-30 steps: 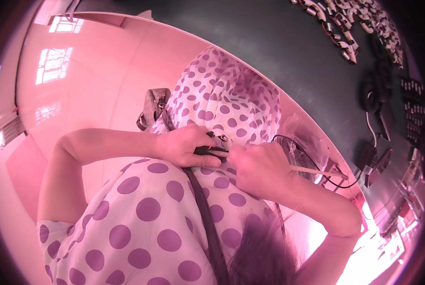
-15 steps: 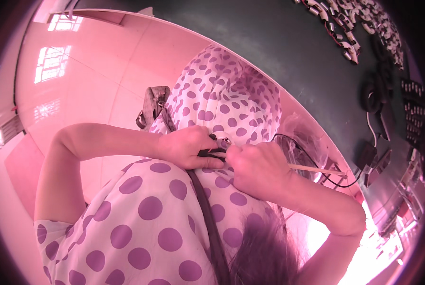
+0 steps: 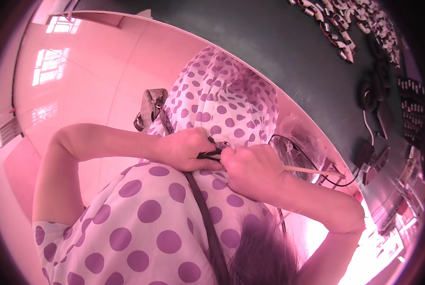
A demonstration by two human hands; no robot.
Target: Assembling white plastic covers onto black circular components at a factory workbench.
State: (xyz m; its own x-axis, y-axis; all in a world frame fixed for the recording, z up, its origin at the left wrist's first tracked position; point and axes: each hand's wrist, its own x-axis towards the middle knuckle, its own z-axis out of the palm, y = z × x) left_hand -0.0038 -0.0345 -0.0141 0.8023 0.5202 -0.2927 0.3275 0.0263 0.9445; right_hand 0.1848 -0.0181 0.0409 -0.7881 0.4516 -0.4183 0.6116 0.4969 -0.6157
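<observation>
Holds a small dark object (image 3: pixel 209 155) at the centre in the closed grip of the left hand (image 3: pixel 186 150), from 9 o'clock. Curls the right hand (image 3: pixel 251 167) just beside it at 4 o'clock; cannot tell that hidden grip's state. Shows white-and-silver parts (image 3: pixel 363 26) on the dark counter (image 3: pixel 269 47) at 2 o'clock.

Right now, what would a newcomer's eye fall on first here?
First, the dotted dress, pale with purple spots, filling the lower middle. Then, at the centre in front of it, the left hand holding a small dark piece and the right hand, curled close beside it, with a thin stick jutting out. Lastly, the cluster of white parts on the dark table, upper right.
</observation>
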